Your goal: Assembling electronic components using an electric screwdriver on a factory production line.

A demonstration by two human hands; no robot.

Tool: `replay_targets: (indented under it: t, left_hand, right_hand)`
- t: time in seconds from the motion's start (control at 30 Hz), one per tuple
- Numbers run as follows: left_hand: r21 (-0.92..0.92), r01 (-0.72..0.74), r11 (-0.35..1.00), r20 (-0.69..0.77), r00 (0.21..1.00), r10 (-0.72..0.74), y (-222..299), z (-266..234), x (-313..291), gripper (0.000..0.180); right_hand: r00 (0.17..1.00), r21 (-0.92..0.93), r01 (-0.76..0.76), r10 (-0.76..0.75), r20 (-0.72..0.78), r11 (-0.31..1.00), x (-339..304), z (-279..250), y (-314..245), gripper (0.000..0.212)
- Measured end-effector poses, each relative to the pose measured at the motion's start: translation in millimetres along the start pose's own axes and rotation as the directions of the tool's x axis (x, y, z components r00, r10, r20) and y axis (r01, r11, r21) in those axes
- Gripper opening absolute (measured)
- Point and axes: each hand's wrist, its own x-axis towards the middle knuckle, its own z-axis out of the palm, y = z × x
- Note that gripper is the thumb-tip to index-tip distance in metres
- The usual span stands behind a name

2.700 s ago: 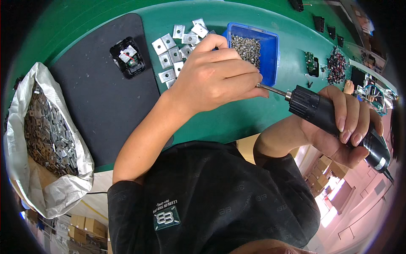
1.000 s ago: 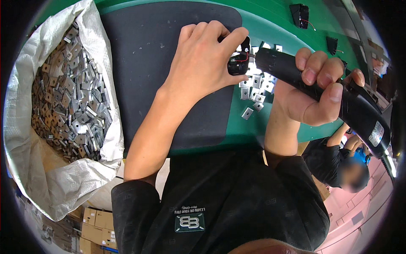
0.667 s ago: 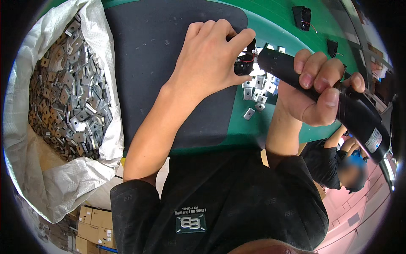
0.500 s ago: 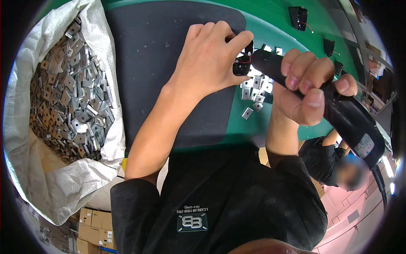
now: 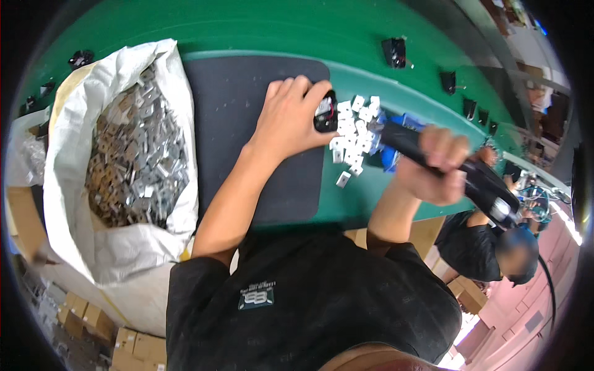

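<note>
My left hand (image 5: 286, 120) is closed around a small black plastic housing (image 5: 325, 123) with a red wire, at the right edge of the black mat (image 5: 226, 117). My right hand (image 5: 433, 167), slightly blurred, grips a black corded electric screwdriver (image 5: 492, 188). Its narrow tip points left toward the housing but stands apart from it, over the right side of a loose pile of small square metal plates with holes (image 5: 349, 142). Behind the screwdriver lies a blue object (image 5: 391, 158), partly hidden, whose kind I cannot make out.
At the left stands a white woven sack (image 5: 62, 167) full of similar metal pieces (image 5: 139, 161). More black housings (image 5: 394, 52) lie along the green table (image 5: 278, 31). A co-worker (image 5: 467, 244) is at the right; cardboard boxes (image 5: 139, 346) are at lower left.
The screwdriver has drawn back to the right from the housing, where its tip was close against it. The view has shifted, showing more table and the blue object. Both hands keep their holds.
</note>
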Motion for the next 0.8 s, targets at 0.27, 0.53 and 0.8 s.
replay_targets:
  t: [0.27, 0.53, 0.8]
  left_hand:
    - [0.139, 0.007, 0.99, -0.051, 0.999, 0.0, -10.6, 9.3, 50.9, 0.067]
    - [0.374, 0.092, 0.923, -0.018, 0.996, -0.092, -30.3, 3.0, 97.0, 0.075]
    - [0.175, -0.086, 0.981, 0.241, 0.97, 0.042, 50.8, 42.1, 48.6, 0.024]
  right_hand:
    - [0.965, -0.214, 0.033, -0.087, -0.249, 0.976, -12.1, -61.4, -77.3, 0.05]
    - [0.96, -0.26, -0.003, -0.07, -0.27, 0.966, -7.2, -92.8, -66.8, 0.05]
    - [0.947, -0.315, -0.061, -0.045, -0.318, 0.947, 2.9, -106.7, -43.3, 0.052]
